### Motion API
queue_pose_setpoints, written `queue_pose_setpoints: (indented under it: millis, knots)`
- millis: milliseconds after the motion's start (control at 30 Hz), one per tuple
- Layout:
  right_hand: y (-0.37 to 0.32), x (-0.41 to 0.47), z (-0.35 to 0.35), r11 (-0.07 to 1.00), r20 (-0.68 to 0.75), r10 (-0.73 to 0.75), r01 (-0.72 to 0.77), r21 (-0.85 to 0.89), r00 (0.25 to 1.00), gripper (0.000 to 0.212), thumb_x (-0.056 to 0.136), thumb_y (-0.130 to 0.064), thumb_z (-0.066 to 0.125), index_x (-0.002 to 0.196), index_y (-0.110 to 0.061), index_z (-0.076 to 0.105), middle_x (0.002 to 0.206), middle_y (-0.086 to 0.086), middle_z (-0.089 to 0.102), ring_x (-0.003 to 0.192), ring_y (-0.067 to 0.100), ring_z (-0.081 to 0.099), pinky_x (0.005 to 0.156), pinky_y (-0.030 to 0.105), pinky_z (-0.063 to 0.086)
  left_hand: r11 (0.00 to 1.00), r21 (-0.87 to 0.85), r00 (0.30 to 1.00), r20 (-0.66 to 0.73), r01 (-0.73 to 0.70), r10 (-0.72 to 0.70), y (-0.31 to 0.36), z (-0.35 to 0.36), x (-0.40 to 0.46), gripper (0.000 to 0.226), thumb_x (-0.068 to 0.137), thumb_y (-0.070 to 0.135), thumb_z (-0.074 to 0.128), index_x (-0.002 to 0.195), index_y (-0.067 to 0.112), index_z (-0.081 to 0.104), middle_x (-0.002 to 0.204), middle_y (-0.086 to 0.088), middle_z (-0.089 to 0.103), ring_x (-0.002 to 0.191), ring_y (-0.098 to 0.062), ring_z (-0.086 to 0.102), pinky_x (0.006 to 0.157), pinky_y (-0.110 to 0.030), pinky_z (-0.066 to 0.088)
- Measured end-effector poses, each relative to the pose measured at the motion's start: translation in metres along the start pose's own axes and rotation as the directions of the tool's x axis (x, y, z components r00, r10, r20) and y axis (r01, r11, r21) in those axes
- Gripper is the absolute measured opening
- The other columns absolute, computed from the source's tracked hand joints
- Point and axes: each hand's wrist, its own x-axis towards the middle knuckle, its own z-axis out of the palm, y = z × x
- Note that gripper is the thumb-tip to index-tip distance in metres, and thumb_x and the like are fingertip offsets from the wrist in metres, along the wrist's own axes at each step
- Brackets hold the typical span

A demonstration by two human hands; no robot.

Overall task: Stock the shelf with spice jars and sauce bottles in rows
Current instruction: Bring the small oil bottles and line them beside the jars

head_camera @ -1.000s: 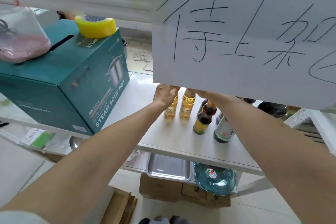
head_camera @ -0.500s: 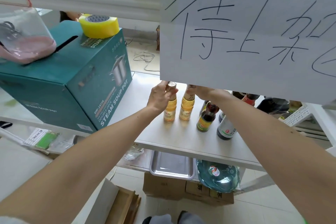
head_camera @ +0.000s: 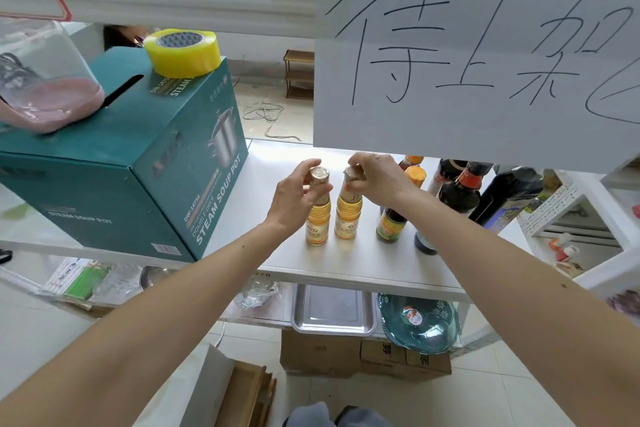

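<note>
Two small golden bottles stand side by side on the white shelf (head_camera: 346, 263). My left hand (head_camera: 298, 194) grips the neck of the left golden bottle (head_camera: 318, 222), just below its cap. My right hand (head_camera: 377, 177) holds the cap and neck of the right golden bottle (head_camera: 347, 218). To their right stand a dark sauce bottle with an orange cap (head_camera: 393, 222), a dark bottle with a red cap (head_camera: 460, 194) and other dark bottles behind, partly hidden by my right arm.
A teal soup-pot box (head_camera: 138, 163) fills the shelf's left side, with a yellow tape roll (head_camera: 182, 52) and a clear bag (head_camera: 41, 80) on it. A handwritten paper sign (head_camera: 485, 45) hangs above. Below lie a steel tray (head_camera: 334, 312) and a blue glass dish (head_camera: 420, 322).
The view has dropped, so both bottle tops and my hands now show below the sign. Both hands stay on the two golden bottles, which stand a little nearer the shelf front.
</note>
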Motion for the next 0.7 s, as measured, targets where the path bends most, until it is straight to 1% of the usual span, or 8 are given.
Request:
queue_pose_setpoints:
  millis: [67, 133, 200, 300, 367, 533, 600, 700]
  knots:
    - [0.002, -0.003, 0.007, 0.999, -0.067, 0.017, -0.014, 0.041, 0.998, 0.027, 0.088, -0.021, 0.063, 0.110, -0.005, 0.061, 0.103, 0.012, 0.067, 0.090, 0.026, 0.061, 0.077, 0.037, 0.053, 1.000, -0.015, 1.000, 0.010, -0.016, 0.016, 0.000, 0.002, -0.002, 0.045, 0.088, 0.021, 0.070, 0.130, 0.014, 0.054, 0.106, -0.004, 0.066, 0.098, -0.017, 0.062, 0.090, -0.024, 0.050]
    - [0.004, -0.005, 0.015, 0.995, -0.105, 0.045, -0.035, 0.098, 0.993, 0.029, 0.087, -0.023, 0.066, 0.110, -0.007, 0.060, 0.102, 0.010, 0.067, 0.091, 0.025, 0.061, 0.076, 0.035, 0.051, 0.999, -0.035, 0.999, 0.009, -0.032, 0.032, -0.002, 0.004, -0.004, 0.040, 0.089, 0.022, 0.069, 0.126, 0.014, 0.056, 0.104, -0.001, 0.066, 0.097, -0.017, 0.063, 0.090, -0.023, 0.050]
    - [0.004, -0.008, 0.023, 0.986, -0.128, 0.084, -0.063, 0.156, 0.988, 0.032, 0.084, -0.024, 0.071, 0.109, -0.008, 0.059, 0.101, 0.009, 0.067, 0.092, 0.024, 0.061, 0.077, 0.034, 0.050, 0.999, -0.047, 0.999, 0.022, -0.022, 0.023, -0.003, 0.005, -0.006, 0.034, 0.089, 0.023, 0.068, 0.121, 0.015, 0.057, 0.104, 0.001, 0.066, 0.098, -0.017, 0.063, 0.090, -0.026, 0.050]
    - [0.006, -0.011, 0.032, 0.962, -0.137, 0.146, -0.108, 0.252, 0.980, 0.033, 0.082, -0.026, 0.075, 0.104, -0.008, 0.059, 0.099, 0.008, 0.069, 0.094, 0.024, 0.064, 0.081, 0.038, 0.052, 0.999, -0.042, 0.997, 0.073, 0.001, 0.002, -0.010, 0.004, -0.007, 0.029, 0.092, 0.029, 0.065, 0.117, 0.018, 0.058, 0.106, 0.000, 0.068, 0.099, -0.019, 0.064, 0.090, -0.038, 0.053]
    - [0.006, -0.012, 0.036, 0.941, -0.148, 0.182, -0.129, 0.312, 0.972, 0.032, 0.083, -0.030, 0.074, 0.102, -0.009, 0.059, 0.098, 0.007, 0.069, 0.095, 0.025, 0.064, 0.084, 0.042, 0.052, 0.999, -0.050, 0.996, 0.086, 0.007, -0.002, -0.014, 0.003, -0.009, 0.027, 0.093, 0.032, 0.062, 0.116, 0.019, 0.058, 0.109, 0.000, 0.068, 0.100, -0.018, 0.064, 0.090, -0.042, 0.053]
    - [0.007, -0.022, 0.041, 0.924, -0.176, 0.202, -0.128, 0.359, 0.963, 0.032, 0.089, -0.032, 0.068, 0.107, -0.008, 0.056, 0.101, 0.009, 0.069, 0.096, 0.026, 0.064, 0.084, 0.045, 0.052, 0.997, -0.076, 0.997, 0.082, 0.002, 0.005, -0.014, 0.002, -0.010, 0.021, 0.095, 0.027, 0.060, 0.112, 0.015, 0.059, 0.107, -0.003, 0.069, 0.098, -0.017, 0.065, 0.089, -0.040, 0.054]
    - [0.007, -0.028, 0.038, 0.916, -0.174, 0.223, -0.145, 0.373, 0.959, 0.032, 0.090, -0.030, 0.068, 0.108, -0.007, 0.056, 0.102, 0.009, 0.069, 0.096, 0.024, 0.064, 0.084, 0.041, 0.052, 0.997, -0.078, 0.996, 0.091, 0.003, 0.004, -0.012, 0.002, -0.011, 0.021, 0.095, 0.026, 0.060, 0.112, 0.014, 0.058, 0.105, -0.002, 0.070, 0.096, -0.013, 0.066, 0.088, -0.038, 0.055]
    - [0.007, -0.045, 0.030, 0.913, -0.167, 0.227, -0.150, 0.379, 0.960, 0.029, 0.091, -0.030, 0.066, 0.109, -0.009, 0.056, 0.100, 0.003, 0.065, 0.092, 0.018, 0.061, 0.075, 0.028, 0.049, 0.997, -0.081, 0.993, 0.119, -0.004, 0.014, -0.010, 0.003, -0.014, 0.019, 0.096, 0.026, 0.059, 0.112, 0.016, 0.058, 0.106, -0.001, 0.069, 0.099, -0.015, 0.065, 0.090, -0.039, 0.054]
